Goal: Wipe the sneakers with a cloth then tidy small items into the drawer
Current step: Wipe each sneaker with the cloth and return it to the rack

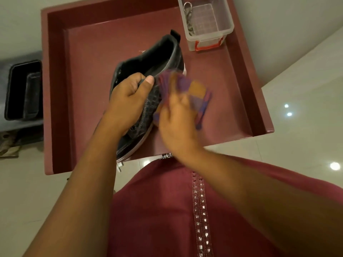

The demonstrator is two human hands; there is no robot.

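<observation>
Dark quilted sneaker (pixel 148 71) sits tilted above the maroon drawer (pixel 89 52), heel pointing away, with a blurry purple-orange checked cloth (pixel 187 88) against its side.

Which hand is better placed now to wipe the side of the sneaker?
Probably the right hand: it holds the cloth against the sneaker, while the left hand grips the sneaker.

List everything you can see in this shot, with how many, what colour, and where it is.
sneaker: one, black, held above the drawer, centre
cloth: one, purple and orange, blurred, against the sneaker's side
drawer: one, maroon, open, fills the upper middle
plastic box: one, clear with red clasp, drawer's far right corner
keyring: one, metal, inside the box
black container: one, at left outside the drawer
left hand: grips the sneaker
right hand: holds the cloth
</observation>
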